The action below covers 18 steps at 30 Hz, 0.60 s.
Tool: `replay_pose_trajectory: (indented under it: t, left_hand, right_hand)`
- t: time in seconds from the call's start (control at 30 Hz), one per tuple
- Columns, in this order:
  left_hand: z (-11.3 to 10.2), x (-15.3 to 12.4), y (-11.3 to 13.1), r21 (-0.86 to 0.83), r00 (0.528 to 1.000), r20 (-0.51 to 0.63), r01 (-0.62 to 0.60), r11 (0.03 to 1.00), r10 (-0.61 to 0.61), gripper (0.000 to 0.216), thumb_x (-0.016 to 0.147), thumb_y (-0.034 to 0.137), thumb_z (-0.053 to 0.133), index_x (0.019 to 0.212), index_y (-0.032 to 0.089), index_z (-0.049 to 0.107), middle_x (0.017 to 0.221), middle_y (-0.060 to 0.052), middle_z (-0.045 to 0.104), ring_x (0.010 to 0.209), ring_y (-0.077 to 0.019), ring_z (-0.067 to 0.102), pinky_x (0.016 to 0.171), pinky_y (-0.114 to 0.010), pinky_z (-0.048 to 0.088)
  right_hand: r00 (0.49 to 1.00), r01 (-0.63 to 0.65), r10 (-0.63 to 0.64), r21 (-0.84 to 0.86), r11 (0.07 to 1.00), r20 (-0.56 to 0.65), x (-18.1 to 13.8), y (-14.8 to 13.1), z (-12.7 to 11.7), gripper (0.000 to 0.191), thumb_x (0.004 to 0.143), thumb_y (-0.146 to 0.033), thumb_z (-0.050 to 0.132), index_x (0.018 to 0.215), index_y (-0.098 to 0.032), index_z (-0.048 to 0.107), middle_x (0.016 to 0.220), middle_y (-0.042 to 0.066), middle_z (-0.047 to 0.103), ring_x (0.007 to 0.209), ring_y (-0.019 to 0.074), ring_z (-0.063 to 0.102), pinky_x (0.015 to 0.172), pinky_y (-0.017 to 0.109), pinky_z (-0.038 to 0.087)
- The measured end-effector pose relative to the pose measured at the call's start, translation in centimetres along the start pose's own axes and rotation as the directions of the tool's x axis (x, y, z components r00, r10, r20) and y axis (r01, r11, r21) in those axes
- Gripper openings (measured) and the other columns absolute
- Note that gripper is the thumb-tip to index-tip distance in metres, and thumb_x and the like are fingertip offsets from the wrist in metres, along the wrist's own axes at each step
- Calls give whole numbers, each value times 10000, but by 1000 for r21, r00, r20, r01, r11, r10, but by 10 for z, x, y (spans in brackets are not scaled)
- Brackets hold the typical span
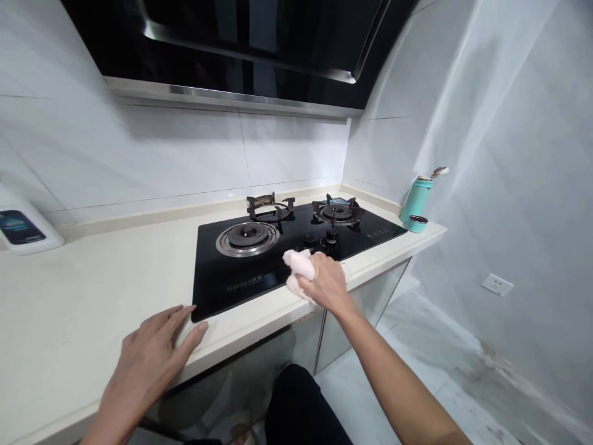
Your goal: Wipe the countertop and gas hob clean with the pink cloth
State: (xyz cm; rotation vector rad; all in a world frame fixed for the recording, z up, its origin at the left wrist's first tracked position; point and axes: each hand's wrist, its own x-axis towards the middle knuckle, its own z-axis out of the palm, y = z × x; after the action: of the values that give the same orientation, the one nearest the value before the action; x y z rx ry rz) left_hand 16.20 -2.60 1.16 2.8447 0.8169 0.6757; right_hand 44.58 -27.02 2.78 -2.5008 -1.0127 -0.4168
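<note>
Observed: the right hand is clamped on a bunched pale pink cloth, fingers curled over it. The cloth presses on the front edge of a black glass gas hob, just in front of the control knobs, and part of it hangs toward the stone countertop.

The left hand is open, fingers spread, at about 7 o'clock in the view. Its fingertips rest on the countertop's front edge, just beside the hob's front-left corner. The hands are well apart.

On the hob, a steel-ringed burner sits at 9 o'clock from the knobs, with a cast-iron pan support just behind it. A second burner sits at 1 o'clock, inside its own pan support.

A teal bottle stands on the counter at 2 o'clock from the hob, tilted, with a round lid beside it. A white appliance stands at 9 o'clock. A black range hood is overhead.
</note>
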Motion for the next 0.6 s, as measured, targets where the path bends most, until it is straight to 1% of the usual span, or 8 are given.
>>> replay_pose_trajectory:
  t: [0.17,0.27,0.3,0.37,0.43,0.5,0.53,0.6]
  left_hand:
    - [-2,0,4,1,1000,-27,-5,1000,5,660,957,690,411,1325,230,710,1377,-142,711,1349,-393,605,1124,-570,457]
    - [-5,-2,8,15,1000,-23,10,1000,-9,639,960,676,430,1338,243,709,1397,-130,707,1366,-375,595,1127,-543,455]
    - [-6,-2,9,17,1000,-21,8,1000,-8,631,963,665,436,1340,239,709,1401,-131,706,1367,-367,596,1127,-532,456]
    - [-8,-3,10,19,1000,-26,6,1000,-5,603,969,629,445,1331,233,720,1392,-130,712,1347,-347,612,1115,-505,467]
    - [-10,-4,10,18,999,-33,6,1000,-5,565,970,589,459,1319,239,732,1381,-122,722,1326,-326,626,1100,-479,478]
    - [-10,-4,10,16,999,-36,13,1000,-13,538,970,567,473,1320,254,735,1381,-109,725,1325,-312,625,1096,-461,480]
    - [-10,-5,10,16,999,-38,17,1000,-17,533,972,564,475,1322,257,734,1382,-106,725,1329,-311,622,1099,-458,476]
    - [-10,-5,12,25,999,-40,17,1000,-16,540,980,564,466,1331,248,728,1392,-111,718,1342,-316,611,1112,-464,463]
  right_hand:
    - [992,118,-124,149,982,35,-13,-54,11,399,896,-536,664,1129,-212,650,1147,108,697,1026,289,635,886,393,427]
    - [982,168,-186,275,947,42,-18,-79,13,377,867,-479,687,1144,-227,653,1151,93,709,1044,284,643,918,398,447]
    - [980,161,-190,335,928,55,-18,-84,11,355,854,-458,693,1128,-235,659,1127,80,719,1031,277,652,914,394,456]
    - [984,74,-143,487,870,105,-16,-87,7,313,829,-434,708,1078,-250,669,1059,50,741,976,256,673,868,372,483]
    - [987,-82,-30,650,756,159,-9,-76,0,308,817,-437,716,1060,-251,685,1010,31,763,909,234,692,789,341,512]
    - [981,-195,113,751,631,160,0,-49,-10,359,824,-477,711,1085,-231,714,1002,41,780,866,229,706,731,326,537]
    - [973,-223,183,774,592,140,6,-30,-16,402,834,-510,701,1103,-213,730,1000,56,786,853,234,712,718,329,549]
    - [955,-252,279,762,597,98,16,14,-29,490,869,-577,648,1131,-174,745,994,98,787,844,257,718,726,356,566]
